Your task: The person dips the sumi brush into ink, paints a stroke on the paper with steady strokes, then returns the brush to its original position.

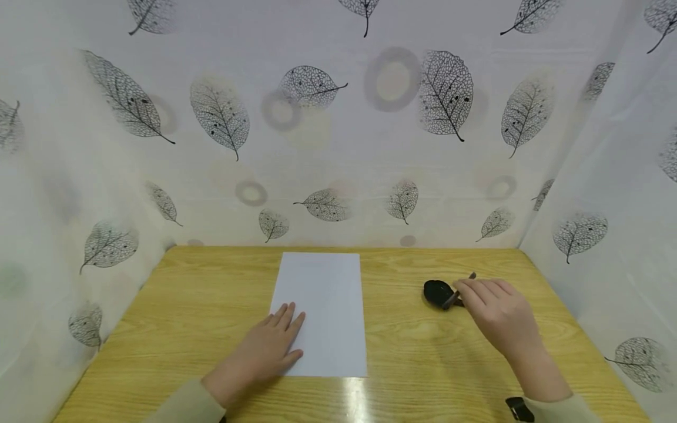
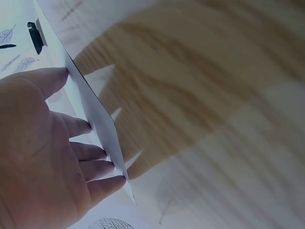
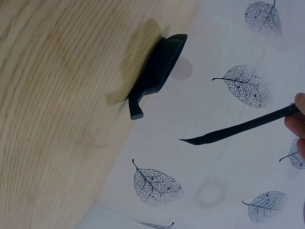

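Observation:
A white sheet of paper (image 1: 330, 317) lies on the wooden table, long side running away from me. My left hand (image 1: 270, 346) rests flat on its left edge, fingers spread and straight; in the left wrist view the fingertips (image 2: 97, 152) touch the sheet. My right hand (image 1: 497, 311) pinches a dark writing brush (image 3: 243, 128) by its shaft, the pointed black bristles angled down. A small black ink dish (image 1: 436, 292) with a stubby handle stands right of the paper. The brush overlaps the dish's handle side in the head view, while the right wrist view shows its tip apart from the dish (image 3: 159, 64).
Bare wood of the table (image 1: 211, 282) shows left of the sheet and between sheet and dish. Pale cloth with printed leaves (image 1: 328, 153) stands as a wall at the back and both sides. A dark band (image 1: 519, 409) sits at the right wrist.

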